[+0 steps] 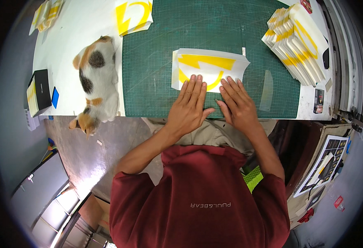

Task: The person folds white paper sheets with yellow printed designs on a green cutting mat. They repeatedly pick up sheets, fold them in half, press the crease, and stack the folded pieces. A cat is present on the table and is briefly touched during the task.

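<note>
A white paper sheet with yellow printed shapes [208, 62] lies on the green cutting mat [156, 41], its far edge and both sides showing as pale folded borders. My left hand [191, 101] rests flat on its near edge, fingers stretched out and pointing away from me. Beside it, my right hand [237, 101] is spread over the near right part of the same sheet. The fingertips of both hands touch the paper, and the hands are a little apart. Neither hand grips anything. Part of the sheet's near edge is hidden under the fingers.
A calico cat [96, 78] lies along the table left of the mat, its head over the edge. Stacked yellow-and-white folded papers [297, 45] stand at the far right. Another such paper [134, 16] lies at the back. A black box [41, 91] sits far left.
</note>
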Action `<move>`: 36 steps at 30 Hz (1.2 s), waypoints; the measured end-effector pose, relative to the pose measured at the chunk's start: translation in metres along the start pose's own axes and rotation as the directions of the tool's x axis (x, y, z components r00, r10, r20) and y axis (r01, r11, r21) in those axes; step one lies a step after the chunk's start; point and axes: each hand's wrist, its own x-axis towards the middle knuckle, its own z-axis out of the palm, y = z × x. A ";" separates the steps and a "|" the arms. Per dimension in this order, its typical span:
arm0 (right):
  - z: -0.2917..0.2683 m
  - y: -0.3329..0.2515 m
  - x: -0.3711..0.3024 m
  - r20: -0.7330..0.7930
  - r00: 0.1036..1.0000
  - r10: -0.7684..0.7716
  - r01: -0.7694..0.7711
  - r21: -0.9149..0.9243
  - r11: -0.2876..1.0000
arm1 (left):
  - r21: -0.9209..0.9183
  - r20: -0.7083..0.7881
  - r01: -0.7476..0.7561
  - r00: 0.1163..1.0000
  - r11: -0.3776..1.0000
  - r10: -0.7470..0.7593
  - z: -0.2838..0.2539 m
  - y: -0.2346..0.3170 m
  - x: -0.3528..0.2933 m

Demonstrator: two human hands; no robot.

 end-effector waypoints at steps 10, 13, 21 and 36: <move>-0.002 0.001 0.000 0.023 1.000 0.003 -0.003 0.000 1.000 | 0.002 -0.050 -0.005 0.999 1.000 0.005 0.004 -0.002 -0.001; -0.002 0.000 -0.001 0.019 1.000 0.009 -0.009 -0.001 1.000 | -0.003 -0.053 -0.005 0.999 1.000 0.004 0.004 -0.001 0.000; -0.008 0.000 0.003 0.022 0.999 0.026 -0.026 0.010 1.000 | -0.083 -0.021 0.106 0.994 0.991 -0.108 -0.004 -0.006 -0.002; -0.019 -0.003 -0.012 -0.126 0.959 0.254 -0.278 -0.250 0.927 | 0.135 -0.039 0.197 0.980 0.971 -0.193 -0.009 0.007 -0.002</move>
